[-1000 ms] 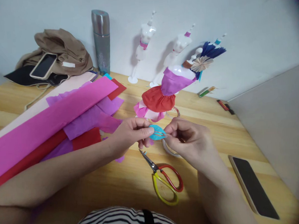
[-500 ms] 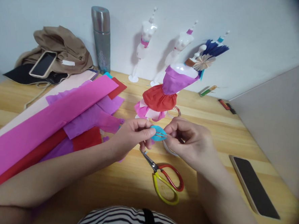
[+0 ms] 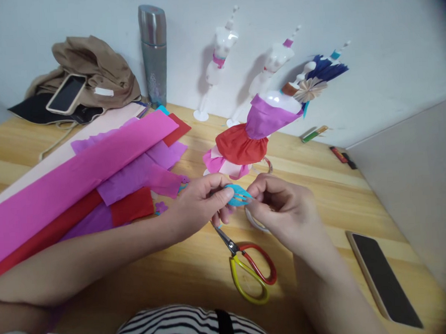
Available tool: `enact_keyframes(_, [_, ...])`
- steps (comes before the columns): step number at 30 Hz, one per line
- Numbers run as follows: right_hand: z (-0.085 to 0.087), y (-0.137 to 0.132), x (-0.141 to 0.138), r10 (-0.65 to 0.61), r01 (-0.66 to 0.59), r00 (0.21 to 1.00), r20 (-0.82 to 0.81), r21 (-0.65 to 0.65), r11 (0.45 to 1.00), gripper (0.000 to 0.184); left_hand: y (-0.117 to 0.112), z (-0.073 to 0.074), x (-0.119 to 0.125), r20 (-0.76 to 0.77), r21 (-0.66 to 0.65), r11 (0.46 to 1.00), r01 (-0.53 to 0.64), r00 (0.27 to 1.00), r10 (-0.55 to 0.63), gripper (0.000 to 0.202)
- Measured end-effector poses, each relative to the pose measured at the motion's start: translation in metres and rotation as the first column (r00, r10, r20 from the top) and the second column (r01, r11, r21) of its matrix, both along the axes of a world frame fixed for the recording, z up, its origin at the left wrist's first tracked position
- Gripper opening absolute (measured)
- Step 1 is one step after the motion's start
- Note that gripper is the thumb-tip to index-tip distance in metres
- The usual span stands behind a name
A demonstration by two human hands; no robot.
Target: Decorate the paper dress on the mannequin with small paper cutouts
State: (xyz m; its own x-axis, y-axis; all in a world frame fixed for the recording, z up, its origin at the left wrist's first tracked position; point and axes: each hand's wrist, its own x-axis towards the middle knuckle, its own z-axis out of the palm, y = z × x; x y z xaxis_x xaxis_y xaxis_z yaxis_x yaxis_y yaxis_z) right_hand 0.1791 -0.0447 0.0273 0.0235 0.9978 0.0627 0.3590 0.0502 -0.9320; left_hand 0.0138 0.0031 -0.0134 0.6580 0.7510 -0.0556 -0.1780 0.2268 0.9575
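Both hands meet above the wooden table (image 3: 169, 276) over a small folded piece of blue paper (image 3: 237, 195). My left hand (image 3: 200, 201) pinches its left side between thumb and fingers. My right hand (image 3: 282, 208) is closed and pinches its right edge. Just beyond them a small mannequin (image 3: 256, 127) leans, dressed in purple, red and pink paper. Scissors with red and yellow handles (image 3: 248, 269) lie on the table below my hands. A roll of tape (image 3: 253, 220) lies partly hidden under my right hand.
Long sheets of pink, purple and red tissue paper (image 3: 76, 181) cover the table's left. Two bare white mannequins (image 3: 220, 56) and a steel flask (image 3: 154, 55) stand by the wall. A phone (image 3: 384, 278) lies at right, another phone (image 3: 65, 93) rests on a brown cloth bag.
My hands have shifted slightly up and right with the blue paper, which now looks more folded and curled. The view has tilted a little; nothing else on the table moved.
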Motion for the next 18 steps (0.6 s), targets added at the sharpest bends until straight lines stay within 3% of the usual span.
enact_keyframes(4, [-0.001, 0.002, 0.01, 0.001, -0.004, 0.998, -0.07, -0.042, 0.999, 0.019, 0.0, 0.002, 0.0, 0.0, 0.009, 1.0, -0.029, 1.0, 0.029, 0.018])
enact_keyframes(12, [0.002, 0.004, 0.019, 0.016, -0.14, 0.885, -0.465, -0.234, 0.962, 0.024, 0.003, 0.002, -0.003, -0.055, 0.153, 0.976, -0.157, 0.984, 0.167, 0.014])
enact_keyframes(18, [0.005, 0.004, 0.023, -0.004, -0.161, 0.873, -0.488, -0.295, 0.942, 0.029, 0.003, 0.002, -0.003, -0.044, 0.152, 0.97, -0.191, 0.979, 0.2, 0.016])
